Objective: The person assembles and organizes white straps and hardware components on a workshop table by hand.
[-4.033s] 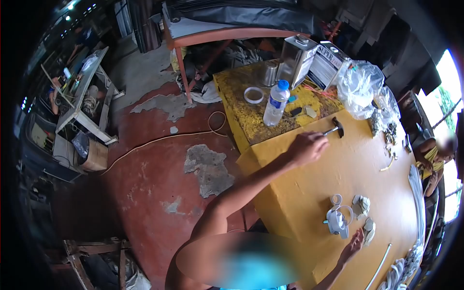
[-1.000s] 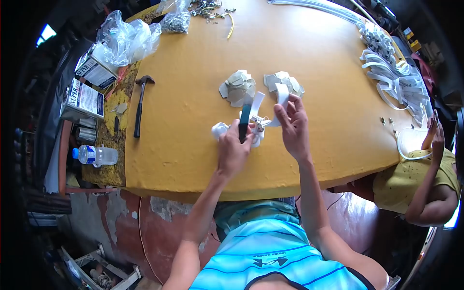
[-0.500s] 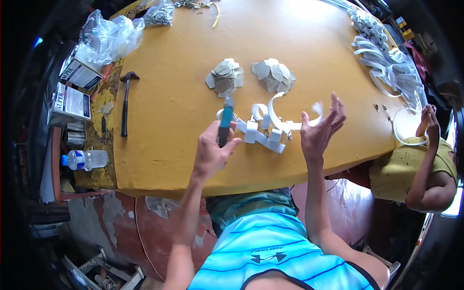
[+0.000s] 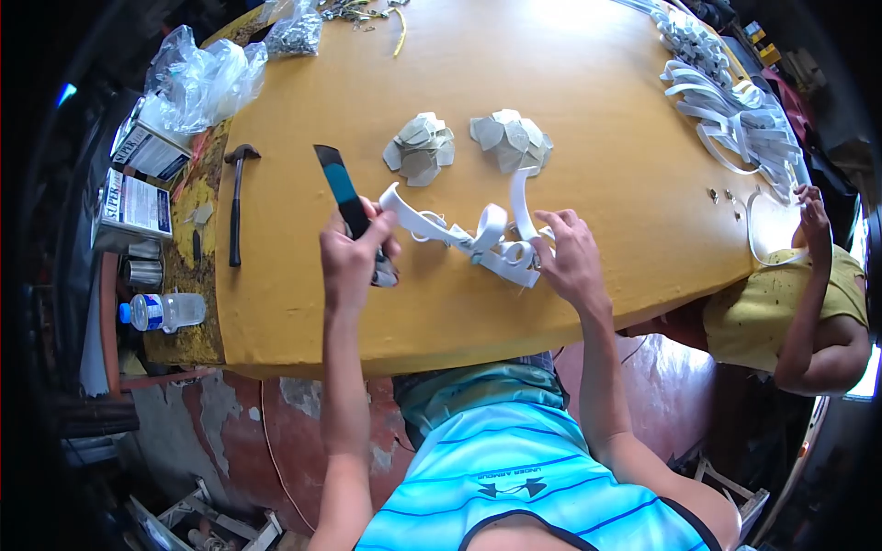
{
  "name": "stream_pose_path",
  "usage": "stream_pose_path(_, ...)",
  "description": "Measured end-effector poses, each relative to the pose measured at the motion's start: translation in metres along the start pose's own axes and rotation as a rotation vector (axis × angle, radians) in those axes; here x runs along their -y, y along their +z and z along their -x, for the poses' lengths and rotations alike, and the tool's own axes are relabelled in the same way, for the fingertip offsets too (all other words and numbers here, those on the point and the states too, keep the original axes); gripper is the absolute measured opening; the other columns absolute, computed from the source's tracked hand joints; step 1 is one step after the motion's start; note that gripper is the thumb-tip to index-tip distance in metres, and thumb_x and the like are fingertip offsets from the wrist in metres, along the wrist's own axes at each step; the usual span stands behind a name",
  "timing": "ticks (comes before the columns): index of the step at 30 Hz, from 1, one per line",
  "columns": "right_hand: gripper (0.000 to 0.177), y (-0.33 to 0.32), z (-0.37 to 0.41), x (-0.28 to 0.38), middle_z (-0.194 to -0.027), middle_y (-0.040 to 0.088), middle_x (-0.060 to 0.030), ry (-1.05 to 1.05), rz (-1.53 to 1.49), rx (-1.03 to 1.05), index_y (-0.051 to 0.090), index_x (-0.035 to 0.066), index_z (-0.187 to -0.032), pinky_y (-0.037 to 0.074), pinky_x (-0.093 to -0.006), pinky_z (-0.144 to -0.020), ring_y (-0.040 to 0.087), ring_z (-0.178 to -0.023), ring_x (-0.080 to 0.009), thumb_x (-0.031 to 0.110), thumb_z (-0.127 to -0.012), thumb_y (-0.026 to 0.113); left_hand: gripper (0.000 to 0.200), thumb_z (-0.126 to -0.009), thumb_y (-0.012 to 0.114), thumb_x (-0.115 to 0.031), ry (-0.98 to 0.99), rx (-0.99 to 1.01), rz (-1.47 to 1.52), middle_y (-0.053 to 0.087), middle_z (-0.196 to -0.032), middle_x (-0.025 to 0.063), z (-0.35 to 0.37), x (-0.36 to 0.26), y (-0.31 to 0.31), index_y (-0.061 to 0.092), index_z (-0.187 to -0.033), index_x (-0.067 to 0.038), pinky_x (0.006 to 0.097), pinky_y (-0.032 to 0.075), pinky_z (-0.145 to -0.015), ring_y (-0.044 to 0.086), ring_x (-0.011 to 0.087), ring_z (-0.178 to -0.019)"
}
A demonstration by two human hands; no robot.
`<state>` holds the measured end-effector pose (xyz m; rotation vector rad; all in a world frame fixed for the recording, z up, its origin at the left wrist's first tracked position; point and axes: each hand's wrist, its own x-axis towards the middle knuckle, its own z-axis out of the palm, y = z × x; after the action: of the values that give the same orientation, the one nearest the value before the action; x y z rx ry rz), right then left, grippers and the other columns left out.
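Observation:
My left hand (image 4: pixel 354 243) is closed around a teal-and-black handled tool (image 4: pixel 338 182), its flat black end pointing up and away; the kind of tool I cannot tell. A greyish part shows below the fist. One curled end of the white straps (image 4: pixel 494 225) reaches up to my left fingers. These straps form loops, with small metal fittings among them, on the table in front of me. My right hand (image 4: pixel 574 259) pinches the straps at their right side, fingers bent at a loop. Just beyond lie two piles of greyish flat pieces, the left pile (image 4: pixel 420 149) and the right pile (image 4: pixel 512 140).
A hammer (image 4: pixel 239 204) lies to the left on the yellow-covered table (image 4: pixel 303 312). Cans (image 4: pixel 138 204), a water bottle (image 4: pixel 163 311) and plastic bags (image 4: pixel 204 81) line the left edge. Bundled white straps (image 4: pixel 740 129) lie far right, near another person (image 4: pixel 790 321).
My left hand has moved left and turned the tool, which now tilts left. My right hand has gone from raised and spread to gripping the straps; a strap end has swung toward my left hand.

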<state>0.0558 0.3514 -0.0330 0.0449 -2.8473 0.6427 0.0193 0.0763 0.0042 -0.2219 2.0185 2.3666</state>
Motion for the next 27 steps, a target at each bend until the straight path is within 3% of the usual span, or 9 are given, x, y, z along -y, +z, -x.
stream_pose_path(2,0.025,-0.001,-0.007,0.007,-0.103,0.061,-0.0155,-0.089,0.035,-0.101,0.066,-0.001,-0.108,0.052,-0.0403,-0.076,0.065,-0.087,-0.0298,0.014,-0.087,0.066,0.017,-0.088,0.067,-0.003,0.028,0.007,0.005,0.060,-0.080,0.0040,-0.010,-0.005,-0.009,0.051,-0.091,-0.008,0.0237,0.046,-0.047,0.058,0.0104,-0.055)
stream_pose_path(5,0.016,-0.011,-0.019,0.051,-0.098,0.063,-0.0109,-0.116,-0.470,-0.155,0.067,0.002,-0.099,0.054,-0.0332,-0.066,0.068,-0.075,-0.0243,-0.003,-0.084,0.064,0.017,-0.088,0.068,-0.004,0.066,0.061,-0.024,0.061,-0.085,0.0057,-0.014,-0.014,-0.006,0.051,-0.090,-0.008,0.0236,0.046,-0.048,0.059,0.0108,-0.056)
stream_pose_path(6,0.017,-0.013,-0.022,0.068,-0.098,0.063,-0.0105,-0.133,-0.569,-0.107,0.067,0.003,-0.099,0.054,-0.0359,-0.071,0.068,-0.080,-0.0248,0.001,-0.083,0.068,0.017,-0.088,0.068,-0.003,0.097,0.101,-0.023,0.062,-0.086,0.0059,-0.014,-0.017,-0.002,0.051,-0.090,-0.008,0.0237,0.046,-0.048,0.059,0.0108,-0.056)
stream_pose_path(9,0.018,-0.001,-0.031,0.086,-0.101,0.064,-0.0087,-0.248,-0.552,-0.021,0.066,0.004,-0.099,0.053,-0.0381,-0.076,0.068,-0.085,-0.0252,0.003,-0.082,0.071,0.018,-0.087,0.069,-0.002,0.101,0.133,-0.020,0.063,-0.088,0.0065,-0.011,-0.039,0.014,0.052,-0.089,-0.007,0.0246,0.047,-0.047,0.059,0.0108,-0.056)
stream_pose_path(12,0.020,0.019,-0.040,0.072,-0.102,0.065,-0.0078,-0.411,-0.146,0.213,0.066,0.006,-0.099,0.052,-0.0388,-0.081,0.067,-0.090,-0.0245,0.005,-0.080,0.074,0.017,-0.087,0.068,-0.003,0.203,0.141,-0.038,0.064,-0.088,0.0067,-0.016,-0.057,0.025,0.052,-0.087,-0.007,0.0249,0.046,-0.044,0.059,0.0104,-0.057)
stream_pose_path(15,0.022,0.019,-0.044,0.043,-0.098,0.068,-0.0060,-0.088,-0.924,0.351,0.063,0.005,-0.104,0.052,-0.0320,-0.080,0.063,-0.092,-0.0129,0.005,-0.084,0.071,0.015,-0.088,0.067,-0.007,0.226,0.117,-0.198,0.067,-0.092,0.0091,-0.025,-0.069,0.025,0.053,-0.087,-0.006,0.0235,0.048,-0.049,0.058,0.0088,-0.056)
stream_pose_path(18,0.018,0.002,-0.053,0.026,-0.099,0.065,-0.0002,-0.016,-1.069,0.307,0.063,0.004,-0.106,0.050,-0.0271,-0.083,0.060,-0.093,-0.0099,0.010,-0.090,0.069,0.024,-0.084,0.073,-0.008,0.079,0.371,-0.258,0.064,-0.121,0.0183,-0.040,-0.044,0.009,0.050,-0.087,-0.004,0.0230,0.050,-0.051,0.063,0.0100,-0.060)
stream_pose_path(21,0.021,-0.003,-0.053,0.018,-0.100,0.064,0.0004,0.078,-1.248,0.317,0.062,0.002,-0.109,0.048,-0.0264,-0.086,0.060,-0.097,-0.0093,0.013,-0.092,0.069,0.031,-0.081,0.077,-0.009,-0.002,0.540,-0.164,0.056,-0.133,0.0221,-0.032,0.000,0.017,0.048,-0.090,-0.005,0.0223,0.050,-0.051,0.067,0.0125,-0.066)
stream_pose_path(27,0.031,-0.005,-0.044,0.018,-0.099,0.064,-0.0037,0.050,-1.438,0.394,0.060,0.000,-0.118,0.046,-0.0275,-0.087,0.060,-0.096,-0.0106,0.012,-0.091,0.068,0.030,-0.086,0.075,-0.017,-0.120,0.591,0.158,0.059,-0.126,0.0232,-0.035,0.030,0.037,0.048,-0.094,-0.005,0.0217,0.050,-0.050,0.069,0.0140,-0.068)
